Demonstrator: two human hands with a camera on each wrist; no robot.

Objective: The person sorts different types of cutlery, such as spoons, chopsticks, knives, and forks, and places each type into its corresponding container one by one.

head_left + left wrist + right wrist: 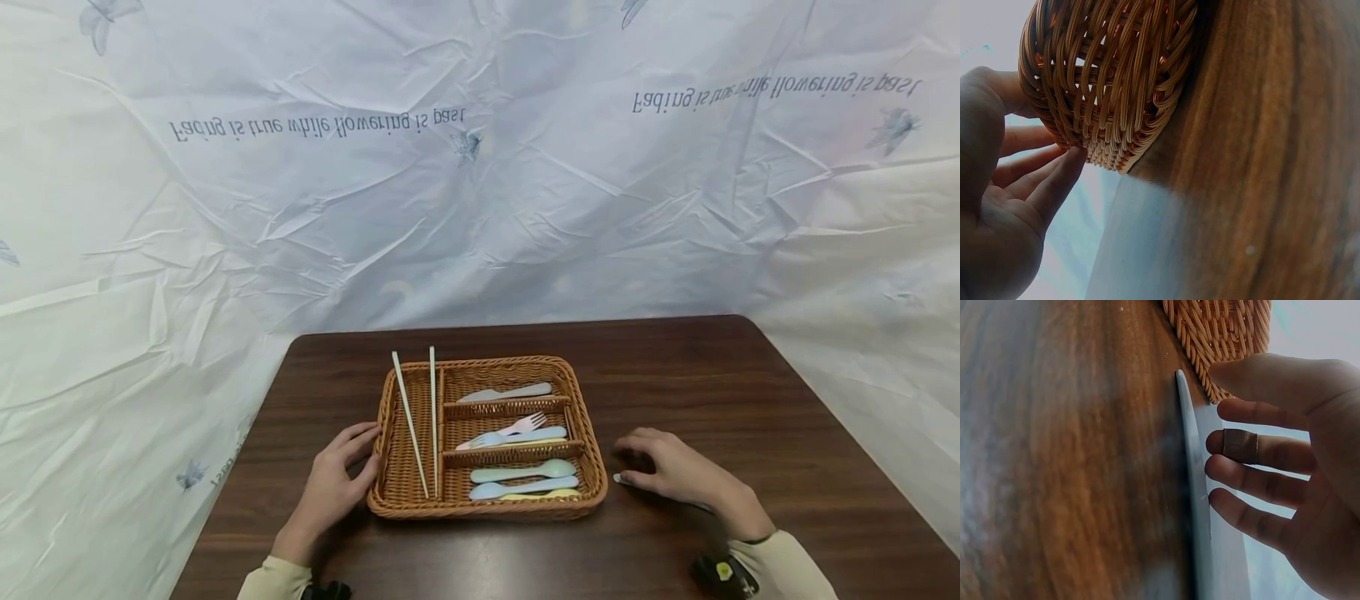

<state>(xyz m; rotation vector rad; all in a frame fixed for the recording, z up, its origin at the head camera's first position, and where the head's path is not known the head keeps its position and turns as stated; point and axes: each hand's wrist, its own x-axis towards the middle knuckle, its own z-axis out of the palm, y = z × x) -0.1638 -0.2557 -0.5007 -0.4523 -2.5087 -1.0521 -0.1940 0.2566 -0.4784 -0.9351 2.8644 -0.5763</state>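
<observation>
A brown wicker cutlery basket (pixel 480 512) sits on the table. In its left compartment two pale chopsticks (pixel 406 408) lean past the back rim. To the right are a pale knife (pixel 517 392), a pink fork (pixel 525 423) and a blue fork (pixel 517 437), and, in front, green (pixel 517 472) and blue spoons (pixel 517 487). My left hand (pixel 333 483) touches the basket's left side with its fingertips. Right of the basket, my right hand (pixel 675 471) is loosely bent over a pale, slim utensil (pixel 1191 437) lying on the table; its kind is unclear, and the hand mostly hides it in the head view.
The dark wooden table (pixel 645 358) has rounded back corners. Wrinkled pale cloth (pixel 480 225) with printed lettering hangs behind it and at both sides. Yellow pieces (pixel 558 494) lie partly covered under the other cutlery.
</observation>
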